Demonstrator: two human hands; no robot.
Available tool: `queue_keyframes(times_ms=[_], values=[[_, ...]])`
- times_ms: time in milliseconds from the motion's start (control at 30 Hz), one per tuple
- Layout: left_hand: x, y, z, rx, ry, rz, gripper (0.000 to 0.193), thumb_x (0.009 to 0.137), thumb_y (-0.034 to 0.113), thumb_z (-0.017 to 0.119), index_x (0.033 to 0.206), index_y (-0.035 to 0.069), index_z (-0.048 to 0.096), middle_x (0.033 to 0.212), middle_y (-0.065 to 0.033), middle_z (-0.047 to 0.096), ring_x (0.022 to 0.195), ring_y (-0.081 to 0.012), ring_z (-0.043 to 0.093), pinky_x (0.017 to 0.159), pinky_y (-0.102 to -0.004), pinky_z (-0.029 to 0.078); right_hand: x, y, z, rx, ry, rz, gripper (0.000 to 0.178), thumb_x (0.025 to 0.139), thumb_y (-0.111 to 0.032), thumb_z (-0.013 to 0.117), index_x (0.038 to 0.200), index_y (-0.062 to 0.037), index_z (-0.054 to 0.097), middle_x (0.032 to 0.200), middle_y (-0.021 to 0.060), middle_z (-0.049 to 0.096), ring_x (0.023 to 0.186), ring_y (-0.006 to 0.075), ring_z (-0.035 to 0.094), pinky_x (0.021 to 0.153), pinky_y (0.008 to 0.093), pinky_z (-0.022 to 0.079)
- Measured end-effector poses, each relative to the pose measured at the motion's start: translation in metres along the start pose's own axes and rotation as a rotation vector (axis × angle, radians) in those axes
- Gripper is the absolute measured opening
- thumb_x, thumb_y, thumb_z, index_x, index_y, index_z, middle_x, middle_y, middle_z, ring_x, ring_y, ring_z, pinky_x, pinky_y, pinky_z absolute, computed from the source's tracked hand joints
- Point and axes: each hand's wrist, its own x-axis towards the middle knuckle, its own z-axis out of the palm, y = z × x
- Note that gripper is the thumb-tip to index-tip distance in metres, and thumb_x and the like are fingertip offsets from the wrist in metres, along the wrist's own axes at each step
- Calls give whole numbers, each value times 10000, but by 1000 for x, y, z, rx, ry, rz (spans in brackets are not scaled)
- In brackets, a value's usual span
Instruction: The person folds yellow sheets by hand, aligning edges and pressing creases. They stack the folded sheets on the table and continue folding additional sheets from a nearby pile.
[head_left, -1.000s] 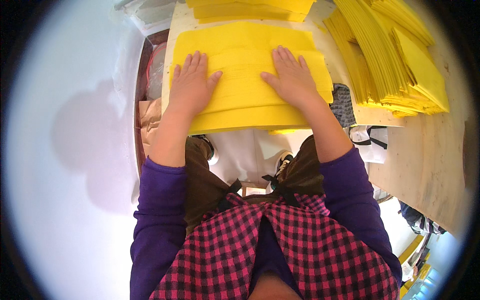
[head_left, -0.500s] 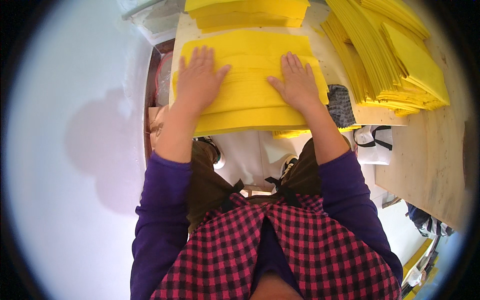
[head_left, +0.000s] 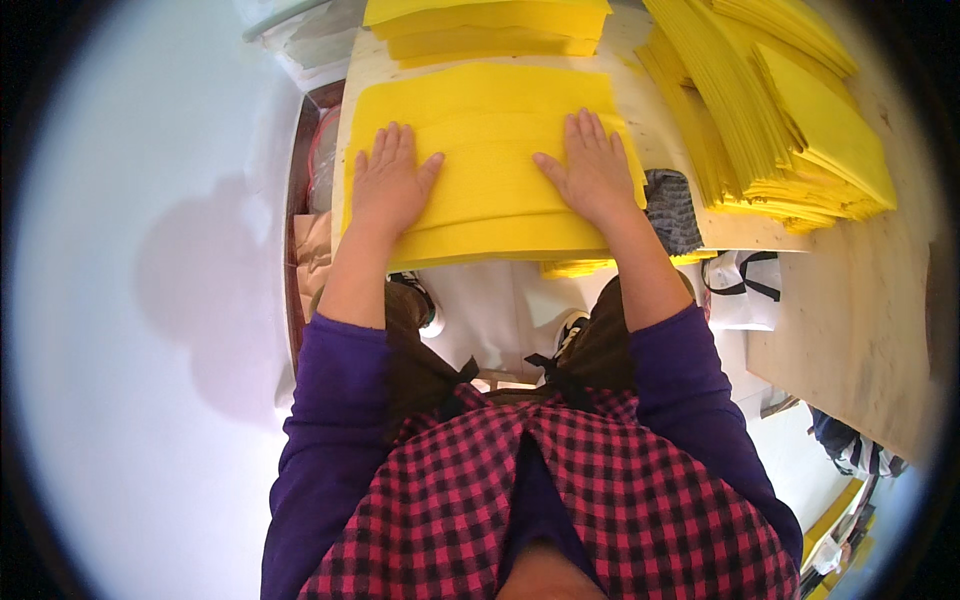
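A wide yellow fabric piece, folded in layers, lies flat on the wooden table in front of me, its near edge reaching the table's front. My left hand rests palm down on its left side, fingers spread and thumb pointing inward. On the right side my right hand lies flat in the same way, fingers stretched toward the far edge. Neither hand grips anything. Close to my right wrist, a dark grey patterned cloth hangs at the table edge.
Behind the fabric stands a yellow folded stack. A taller pile of folded yellow fabric leans at the far right of the wooden table. A white wall borders the left side. Below right hangs a white bag with black handles.
My left hand has slid toward me, and the wrinkles beneath the hands look flatter. My right hand has barely shifted and still presses the fabric.
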Motion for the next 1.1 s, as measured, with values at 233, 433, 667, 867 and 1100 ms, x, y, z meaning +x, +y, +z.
queue_keyframes(times_ms=[233, 433, 667, 867, 1100], values=[[-1, 1, 5, 53, 24, -26, 726, 933, 544, 319, 1440, 30, 247, 1517, -117, 210, 1414, -228, 156, 1143, -422, 113, -5, 12, -20, 3, 2, 68, 836, 889, -609, 362, 1414, 34, 259, 1500, 179, 217, 1408, 268, 164, 1138, 443, 119], [-2, 2, 4, 45, 33, -37, 726, 928, 539, 341, 1438, 29, 254, 1515, -123, 215, 1413, -231, 162, 1141, -425, 115, 22, -55, -26, 101, 31, -116, 861, 884, -625, 360, 1407, 52, 264, 1494, 202, 219, 1403, 292, 177, 1136, 437, 131], [-3, -2, 5, 60, 46, -31, 702, 940, 525, 325, 1439, 36, 253, 1512, -121, 222, 1412, -236, 167, 1139, -435, 121, 33, -80, 1, 148, -90, -42, 853, 892, -618, 331, 1428, 37, 221, 1510, 175, 197, 1414, 261, 150, 1142, 413, 115], [-2, -1, 6, 66, 45, -24, 701, 939, 521, 336, 1442, 42, 247, 1513, -121, 220, 1412, -234, 167, 1140, -427, 119, 16, -13, 1, 20, -102, 81, 818, 904, -602, 308, 1450, -4, 184, 1533, 136, 135, 1425, 228, 102, 1147, 409, 83], [-4, -4, 5, -8, 79, -15, 721, 921, 529, 362, 1432, 28, 272, 1513, -125, 219, 1412, -227, 167, 1141, -421, 107, 10, 27, -9, -77, -147, 191, 784, 922, -584, 277, 1454, -17, 178, 1533, 132, 137, 1423, 234, 114, 1140, 436, 117]])
